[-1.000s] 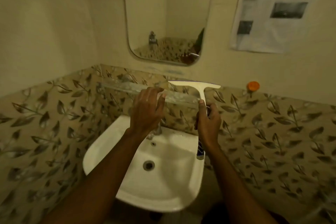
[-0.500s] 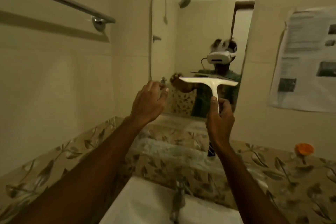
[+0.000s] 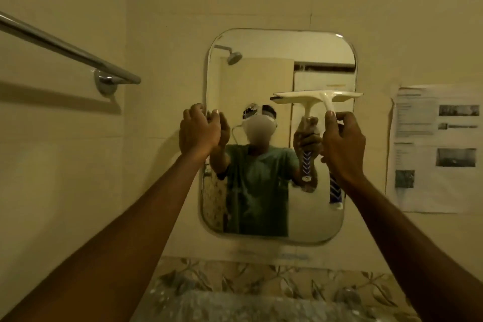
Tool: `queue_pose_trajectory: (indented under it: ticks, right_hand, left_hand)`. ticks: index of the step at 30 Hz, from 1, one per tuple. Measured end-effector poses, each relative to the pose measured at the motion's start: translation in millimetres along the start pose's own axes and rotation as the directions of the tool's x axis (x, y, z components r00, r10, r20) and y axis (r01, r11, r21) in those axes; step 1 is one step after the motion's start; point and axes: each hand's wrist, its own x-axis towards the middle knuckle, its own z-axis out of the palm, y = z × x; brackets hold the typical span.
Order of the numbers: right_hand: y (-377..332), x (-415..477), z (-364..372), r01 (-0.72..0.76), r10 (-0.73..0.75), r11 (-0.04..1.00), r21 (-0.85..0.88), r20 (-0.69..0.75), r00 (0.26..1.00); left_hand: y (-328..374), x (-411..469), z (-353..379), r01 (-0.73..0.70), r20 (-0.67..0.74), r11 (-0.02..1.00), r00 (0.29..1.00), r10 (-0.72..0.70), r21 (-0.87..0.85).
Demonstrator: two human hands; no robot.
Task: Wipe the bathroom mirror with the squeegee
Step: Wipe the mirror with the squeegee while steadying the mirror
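A rounded rectangular mirror [image 3: 261, 81] hangs on the cream wall straight ahead. My right hand [image 3: 342, 149] grips the handle of a white squeegee [image 3: 337, 95], upright, with its wide blade level at the mirror's right side, about mid-height. The blue-patterned handle end sticks out below my fist. Whether the blade touches the glass I cannot tell. My left hand [image 3: 200, 131] is raised at the mirror's left edge, fingers loosely curled and holding nothing. The glass reflects a person in a green shirt with both hands and the squeegee.
A chrome towel bar [image 3: 65, 48] juts from the left wall at head height. A printed paper sheet [image 3: 433, 149] is stuck to the wall right of the mirror. Leaf-patterned tiles and a ledge [image 3: 261, 287] run below the mirror.
The view has tilted up from the sink to the whole mirror. Both hands rose, and the squeegee went up and right to the mirror's right side.
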Motion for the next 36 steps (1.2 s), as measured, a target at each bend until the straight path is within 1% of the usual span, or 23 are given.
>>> queue_pose_trajectory:
  ticks: [3,5,9,12,15,19,22,24,26,28,29,32,33,36]
  right_hand:
    - [-11.7,34.6,8.2,-0.005,0.0,0.997,-0.071,-0.073,0.997]
    - [-20.8,54.5,14.1,-0.01,-0.003,0.994,-0.106,-0.121,0.993]
    - [-39.9,86.8,22.8,0.009,-0.042,0.978,-0.209,-0.151,0.988]
    - [-49.5,103.4,25.8,0.01,-0.043,0.963,-0.268,-0.118,0.992]
    - [-56.2,107.7,27.0,-0.012,-0.007,0.944,-0.33,-0.054,0.999]
    - [-54.6,93.8,24.6,-0.04,0.039,0.915,-0.402,-0.01,0.999]
    - [-32.2,58.5,22.5,-0.099,0.11,0.918,-0.384,0.009,0.994]
    - [-18.7,30.0,18.4,-0.113,0.14,0.903,-0.415,0.034,0.99]
    - [-17.7,13.3,11.1,-0.131,0.183,0.869,-0.477,0.065,0.981]
    - [-32.7,18.0,4.4,-0.157,0.223,0.867,-0.473,0.087,0.971]
    - [-43.4,27.4,2.4,-0.153,0.216,0.874,-0.461,0.087,0.972]
    - [-78.2,72.9,4.2,-0.07,0.105,0.882,-0.466,0.051,0.993]
    - [-89.3,88.1,6.9,-0.06,0.09,0.88,-0.471,0.041,0.995]
    - [-103.7,115.3,11.6,-0.062,0.105,0.867,-0.495,0.06,0.993]
  left_hand:
    - [-3.0,14.8,3.9,0.008,-0.028,0.999,1.0,-0.009,-0.043]
    - [-5.1,26.1,4.6,-0.01,-0.047,1.0,0.999,0.009,-0.028]
    - [-11.5,43.4,4.3,-0.098,-0.041,0.995,0.994,0.099,0.013]
    - [-17.1,54.1,5.8,-0.154,-0.042,0.987,0.987,0.157,0.054]
    - [-20.2,60.9,7.8,-0.209,-0.055,0.975,0.975,0.213,0.069]
    - [-21.8,62.4,10.4,-0.275,-0.096,0.961,0.957,0.275,0.008]
    - [-22.2,61.5,11.4,-0.289,-0.122,0.957,0.952,0.282,-0.04]
    - [-21.3,60.8,10.9,-0.289,-0.121,0.955,0.952,0.281,-0.061]
    - [-21.9,60.0,8.7,-0.285,-0.117,0.956,0.954,0.276,-0.07]
    - [-22.4,60.2,7.7,-0.28,-0.113,0.956,0.956,0.271,-0.082]
    - [-22.7,61.1,7.2,-0.275,-0.114,0.958,0.958,0.265,-0.086]
    - [-23.0,62.4,7.2,-0.261,-0.125,0.962,0.96,0.249,-0.085]
    - [-22.8,62.1,7.3,-0.259,-0.124,0.962,0.961,0.248,-0.087]
    - [-24.6,63.1,7.7,-0.257,-0.124,0.961,0.962,0.244,-0.098]
